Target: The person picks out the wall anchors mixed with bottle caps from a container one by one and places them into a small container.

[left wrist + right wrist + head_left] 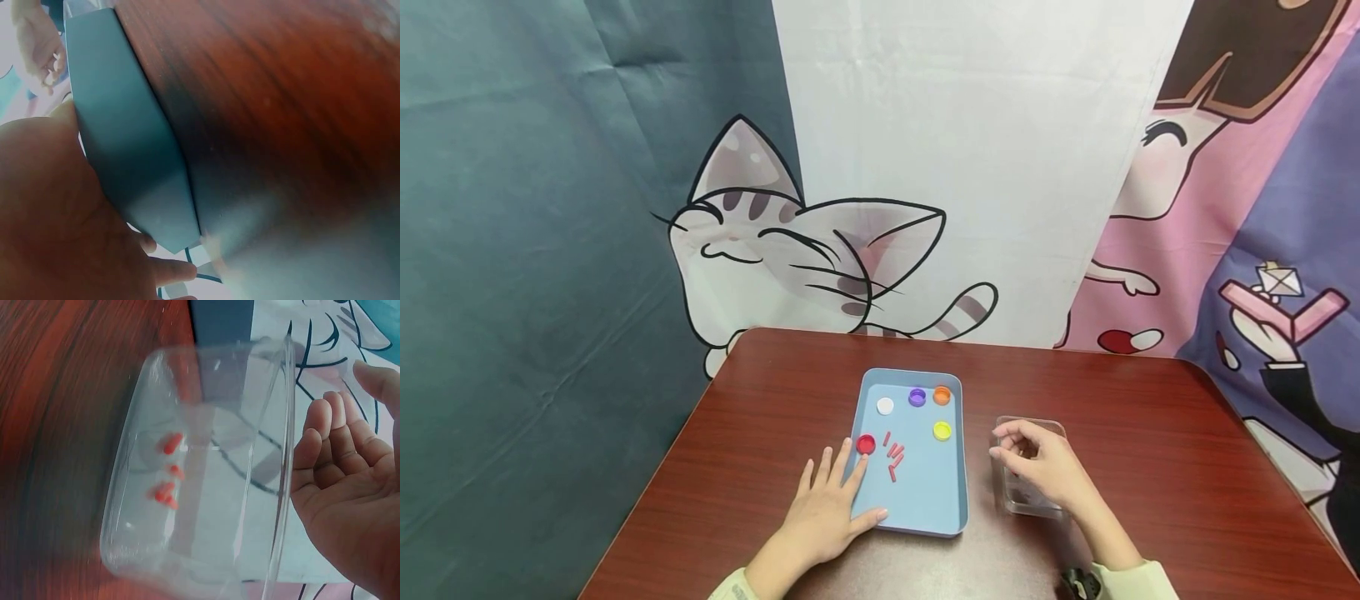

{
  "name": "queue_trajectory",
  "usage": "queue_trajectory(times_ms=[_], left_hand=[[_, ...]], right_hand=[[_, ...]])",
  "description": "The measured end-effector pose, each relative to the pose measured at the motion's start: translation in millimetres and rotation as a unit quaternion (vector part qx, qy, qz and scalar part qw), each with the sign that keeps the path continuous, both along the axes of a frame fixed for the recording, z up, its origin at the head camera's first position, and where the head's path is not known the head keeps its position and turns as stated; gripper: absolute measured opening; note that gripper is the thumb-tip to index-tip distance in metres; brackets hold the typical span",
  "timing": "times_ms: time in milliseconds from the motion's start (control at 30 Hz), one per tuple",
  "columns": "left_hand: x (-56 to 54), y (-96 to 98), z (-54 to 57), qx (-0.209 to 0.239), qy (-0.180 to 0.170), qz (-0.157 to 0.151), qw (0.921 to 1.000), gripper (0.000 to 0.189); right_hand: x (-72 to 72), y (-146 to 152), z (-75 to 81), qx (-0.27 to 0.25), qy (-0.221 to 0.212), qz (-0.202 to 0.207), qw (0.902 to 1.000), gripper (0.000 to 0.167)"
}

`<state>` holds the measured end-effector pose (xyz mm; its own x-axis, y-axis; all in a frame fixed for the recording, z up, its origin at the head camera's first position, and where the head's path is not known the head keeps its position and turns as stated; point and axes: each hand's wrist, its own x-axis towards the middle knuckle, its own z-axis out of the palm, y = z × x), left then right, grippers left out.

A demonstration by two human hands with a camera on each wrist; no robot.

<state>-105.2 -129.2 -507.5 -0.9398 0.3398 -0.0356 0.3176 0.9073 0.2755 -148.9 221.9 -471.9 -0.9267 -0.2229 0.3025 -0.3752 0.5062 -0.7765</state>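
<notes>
My left hand [822, 510] lies with straight, spread fingers over the left rim of a light blue tray [921, 500], thumb at its near edge. In the tray, close to those fingertips, is a round red cap [866, 444], with several short red sticks [892, 473] scattered beside it. My right hand [1051, 468] hovers over a clear plastic box [1030, 507], fingers loosely bent. The right wrist view shows a gap between its thumb and fingers [337, 425], holding nothing. Several small red pieces [170, 442] lie on the bottom of that box.
Farther back in the tray sit a white cap [885, 406], a purple cap [917, 397], an orange cap [942, 395] and a yellow cap [942, 431]. Tray and box stand side by side on a reddish-brown table [760, 417]. Printed cartoon cloth [970, 150] hangs behind it.
</notes>
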Motion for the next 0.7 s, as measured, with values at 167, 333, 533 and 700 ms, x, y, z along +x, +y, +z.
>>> queue_trajectory(times_ms=[167,333,533,700], left_hand=[[0.3,0.0,0.2,0.0,0.001,0.0,1.0,0.084],[1.3,-0.2,1.5,0.005,0.0,-0.001,1.0,0.084],[1.9,-0.1,2.2,0.006,0.005,-0.002,1.0,0.084],[1.8,0.0,2.2,0.008,0.003,-0.002,1.0,0.085]], right_hand=[[-3.7,-7.7,-2.6,-0.002,0.015,0.012,0.9998,0.019],[-5.0,-14.3,-3.8,0.006,0.003,0.016,0.9999,0.021],[-4.6,-23.4,-2.6,0.004,-0.017,0.018,0.9997,0.025],[-3.6,-32.5,-1.5,-0.004,-0.027,0.029,0.9992,0.025]])
